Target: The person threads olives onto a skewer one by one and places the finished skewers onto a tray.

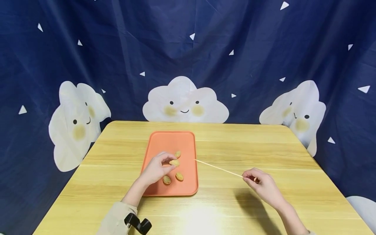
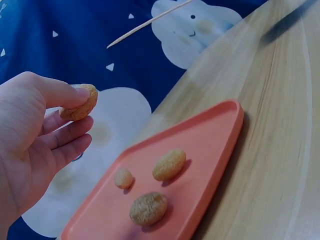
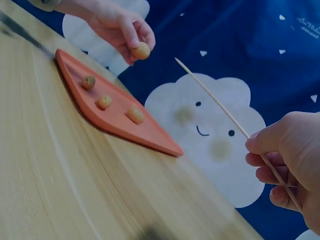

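Right of the tray [image 1: 160, 142], your right hand [image 1: 262, 186] pinches a thin stick [image 1: 218, 168], its back end along your fingers, probably to steady the free tip. Over the tray, your left hand [image 1: 155, 168] pinches a brown ball [image 1: 174, 163], likely keeping one side clear, while the rim seems to corral three loose balls [image 2: 169, 165]; on the curtain [image 1: 246, 68] behind the tray, faint writing [image 3: 308, 26] is illegible.

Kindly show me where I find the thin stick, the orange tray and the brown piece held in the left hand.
Thin stick [image 3: 216, 103]: right wrist view, on its shaft.
Orange tray [image 1: 171, 141]: head view, bare far floor.
Brown piece [image 2: 81, 108]: left wrist view, its uncovered side.
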Action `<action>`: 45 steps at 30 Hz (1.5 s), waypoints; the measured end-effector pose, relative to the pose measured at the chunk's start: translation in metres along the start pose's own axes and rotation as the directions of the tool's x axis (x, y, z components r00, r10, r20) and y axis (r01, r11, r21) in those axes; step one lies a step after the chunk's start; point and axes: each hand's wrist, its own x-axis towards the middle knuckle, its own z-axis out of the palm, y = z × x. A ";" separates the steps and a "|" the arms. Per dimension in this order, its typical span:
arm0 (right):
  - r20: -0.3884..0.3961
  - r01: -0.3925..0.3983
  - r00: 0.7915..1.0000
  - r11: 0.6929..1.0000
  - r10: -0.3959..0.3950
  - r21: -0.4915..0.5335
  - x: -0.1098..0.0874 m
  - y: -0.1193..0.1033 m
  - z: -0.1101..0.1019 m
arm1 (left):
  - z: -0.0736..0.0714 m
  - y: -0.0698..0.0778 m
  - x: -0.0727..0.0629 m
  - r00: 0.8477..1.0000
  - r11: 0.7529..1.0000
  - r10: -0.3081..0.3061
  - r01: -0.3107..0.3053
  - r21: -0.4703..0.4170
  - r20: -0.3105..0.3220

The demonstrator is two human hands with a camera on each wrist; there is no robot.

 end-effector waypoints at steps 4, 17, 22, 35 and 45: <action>-0.010 0.038 0.999 0.999 -0.038 -0.015 0.001 -0.004 -0.002 | 0.002 0.005 0.000 1.000 0.999 0.019 -0.020 -0.050 -0.006; -0.043 0.138 0.990 0.990 -0.136 0.026 0.003 -0.027 -0.014 | 0.008 0.033 -0.003 0.994 0.987 0.107 -0.108 -0.116 -0.014; -0.050 0.189 0.981 0.980 -0.186 0.054 0.004 -0.029 -0.018 | 0.009 0.038 -0.002 0.991 0.980 0.133 -0.132 -0.149 -0.006; -0.021 0.234 0.972 0.972 -0.234 -0.024 0.008 -0.028 -0.020 | 0.008 0.041 -0.003 0.990 0.981 0.140 -0.137 -0.137 0.013; -0.034 0.241 0.970 0.970 -0.241 -0.008 0.007 -0.026 -0.018 | 0.009 0.040 -0.002 0.991 0.985 0.132 -0.129 -0.118 0.015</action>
